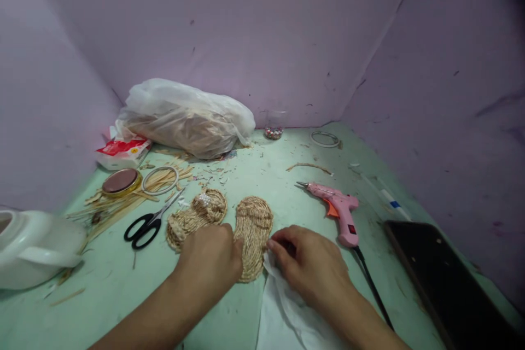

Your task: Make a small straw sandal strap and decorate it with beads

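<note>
Two small slippers of braided straw lie side by side on the table. The left slipper (194, 216) has a cluster of white beads on its strap; the right slipper (253, 229) is plain. My left hand (215, 254) is closed between them, covering part of the left slipper, its thumb touching the right slipper's left edge. Its fingertips are hidden. At the opposite edge, my right hand (305, 262) is closed in a pinch, thumb and forefinger by the braid. What the pinch holds is too small to tell. White tissue or cloth (283, 320) lies under this hand.
A pink glue gun (334, 205) and a dark phone (443, 279) lie right. Black-handled scissors (151, 224), straw strips (112, 219), a round tin (122, 182) and a white pitcher (39, 251) are left. Behind are a plastic bag (188, 120) and a bead jar (274, 131).
</note>
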Motion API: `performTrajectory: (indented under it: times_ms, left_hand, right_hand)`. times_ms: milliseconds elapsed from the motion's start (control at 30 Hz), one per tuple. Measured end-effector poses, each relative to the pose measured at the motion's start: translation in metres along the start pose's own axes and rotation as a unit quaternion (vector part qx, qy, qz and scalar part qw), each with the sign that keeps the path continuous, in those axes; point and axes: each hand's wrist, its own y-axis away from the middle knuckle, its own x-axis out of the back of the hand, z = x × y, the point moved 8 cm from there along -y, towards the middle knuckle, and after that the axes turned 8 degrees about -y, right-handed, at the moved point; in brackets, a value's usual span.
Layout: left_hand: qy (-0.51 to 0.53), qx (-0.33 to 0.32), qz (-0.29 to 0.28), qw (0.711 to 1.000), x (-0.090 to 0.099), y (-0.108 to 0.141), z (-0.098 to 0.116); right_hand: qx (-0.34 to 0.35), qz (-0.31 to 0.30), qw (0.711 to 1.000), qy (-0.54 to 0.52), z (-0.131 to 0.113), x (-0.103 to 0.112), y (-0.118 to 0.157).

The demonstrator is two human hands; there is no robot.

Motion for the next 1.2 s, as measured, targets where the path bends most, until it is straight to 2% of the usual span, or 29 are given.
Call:
performTrajectory:
  times_ms: [133, 200, 267, 367, 433, 500, 633, 700, 767, 833, 900, 1000, 1100, 1200]
  left_hand:
    - [0.052, -0.017, -0.013, 0.998, -0.005, 0.003, -0.001]
    - [0.059, -0.014, -0.016, 0.998, -0.006, 0.006, -0.002]
    - [0.046, 0.0, 0.003, 0.999, -0.003, 0.008, 0.002]
    - [0.026, 0.014, 0.05, 0.998, 0.003, 0.012, 0.015]
    - [0.021, 0.008, 0.061, 0.998, 0.003, 0.012, 0.024]
    - [0.013, 0.0, 0.061, 0.998, 0.003, 0.012, 0.029]
    - [-0.008, -0.002, 0.054, 0.998, 0.005, 0.011, 0.029]
    - [-0.015, 0.007, 0.053, 0.998, 0.008, 0.011, 0.029]
    - [-0.022, 0.017, 0.049, 0.998, 0.01, 0.011, 0.034]
    - [-0.035, 0.019, 0.047, 0.998, 0.009, 0.01, 0.04]
    - [-0.047, 0.012, 0.052, 0.997, 0.009, 0.009, 0.046]
    - [-0.042, 0.005, 0.056, 0.998, 0.011, 0.008, 0.043]
    - [0.005, 0.015, 0.031, 0.999, 0.016, 0.007, 0.024]
    - [0.133, -0.002, 0.004, 0.991, 0.029, 0.007, 0.0]
  right_hand:
    - [0.089, -0.04, 0.985, -0.143, -0.017, -0.021, 0.008]
    - [0.095, -0.035, 0.971, -0.215, -0.017, -0.02, 0.008]
    - [0.061, 0.007, 0.972, -0.225, -0.008, -0.006, 0.007]
    - [0.004, 0.055, 0.99, -0.133, 0.006, 0.026, 0.008]
    - [-0.006, -0.013, 0.999, -0.049, 0.009, 0.033, 0.014]
    - [0.0, -0.092, 0.996, -0.002, 0.007, 0.03, 0.024]
    - [0.026, -0.201, 0.978, 0.049, 0.002, 0.004, 0.043]
    - [0.062, -0.247, 0.964, 0.073, 0.001, -0.017, 0.05]
    - [0.145, -0.312, 0.936, 0.079, -0.002, -0.039, 0.06]
    - [0.206, -0.352, 0.91, 0.075, -0.002, -0.051, 0.069]
    - [0.226, -0.339, 0.911, 0.065, -0.003, -0.048, 0.071]
    - [0.215, -0.275, 0.934, 0.072, -0.008, -0.026, 0.066]
    - [0.18, -0.26, 0.945, 0.086, -0.01, -0.008, 0.061]
    - [0.134, -0.233, 0.959, 0.092, -0.004, 0.007, 0.051]
